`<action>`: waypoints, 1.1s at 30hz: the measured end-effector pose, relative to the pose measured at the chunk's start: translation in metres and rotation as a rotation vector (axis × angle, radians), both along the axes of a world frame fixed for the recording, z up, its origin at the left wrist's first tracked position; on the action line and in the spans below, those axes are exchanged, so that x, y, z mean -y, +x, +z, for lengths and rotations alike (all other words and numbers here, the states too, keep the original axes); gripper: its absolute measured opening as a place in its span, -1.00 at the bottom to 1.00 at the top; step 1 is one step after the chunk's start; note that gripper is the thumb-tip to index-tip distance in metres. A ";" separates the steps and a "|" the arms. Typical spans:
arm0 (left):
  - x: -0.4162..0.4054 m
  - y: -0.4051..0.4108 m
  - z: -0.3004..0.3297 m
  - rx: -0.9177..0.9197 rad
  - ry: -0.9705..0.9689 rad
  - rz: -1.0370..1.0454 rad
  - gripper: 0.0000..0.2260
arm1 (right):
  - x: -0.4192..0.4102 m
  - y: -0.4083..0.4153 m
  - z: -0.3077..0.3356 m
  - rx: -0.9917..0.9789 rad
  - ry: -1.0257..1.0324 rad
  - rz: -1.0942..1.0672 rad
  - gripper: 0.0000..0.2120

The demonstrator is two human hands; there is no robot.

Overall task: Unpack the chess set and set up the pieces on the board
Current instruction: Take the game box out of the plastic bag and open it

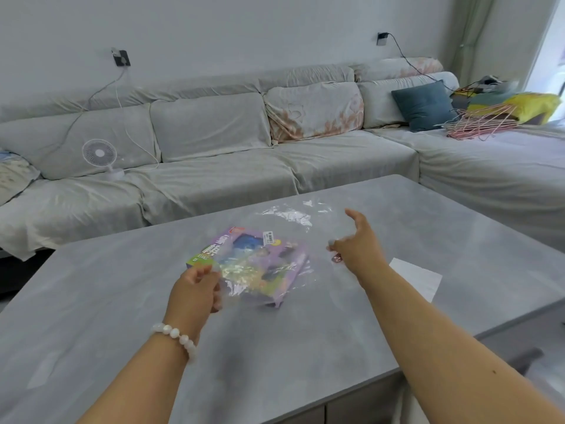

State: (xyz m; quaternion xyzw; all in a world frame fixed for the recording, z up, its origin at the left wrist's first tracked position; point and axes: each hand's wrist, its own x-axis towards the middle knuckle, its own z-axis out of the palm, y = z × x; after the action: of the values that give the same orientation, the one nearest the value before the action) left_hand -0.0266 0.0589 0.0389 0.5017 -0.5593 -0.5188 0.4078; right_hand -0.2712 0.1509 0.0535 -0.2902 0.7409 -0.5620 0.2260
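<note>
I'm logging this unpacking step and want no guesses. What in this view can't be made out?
Head view:
- Chess box: its printing is blurred and glared over by the clear plastic wrap.
- Box contents: hidden inside the closed box.
- Right hand: motion-blurred fingertips, so its grip on the wrap is unclear.
- Left hand: its fingertips hide the box corner.
- White paper: partly behind the right forearm.

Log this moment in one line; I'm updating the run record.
stage: unwrapping | left hand: grips chess box | right hand: pinches plastic wrap | board: unseen
</note>
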 end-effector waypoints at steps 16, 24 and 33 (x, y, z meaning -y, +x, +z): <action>0.019 -0.053 -0.063 0.396 -0.079 -0.053 -0.78 | -0.011 -0.123 -0.066 0.261 0.002 -0.583 -0.57; 0.021 -0.062 -0.070 0.585 -0.197 -0.046 -0.71 | -0.006 -0.137 -0.075 -0.088 0.703 -0.658 -0.64; 0.021 -0.064 -0.074 0.609 -0.208 -0.080 -0.69 | 0.006 -0.116 -0.093 -0.756 0.909 0.014 -0.43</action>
State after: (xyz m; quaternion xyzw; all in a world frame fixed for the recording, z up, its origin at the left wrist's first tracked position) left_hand -0.0904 0.0384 -0.0352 0.5671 -0.7250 -0.3006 0.2500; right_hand -0.3871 0.1446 -0.0395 -0.3494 0.9345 -0.0442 0.0516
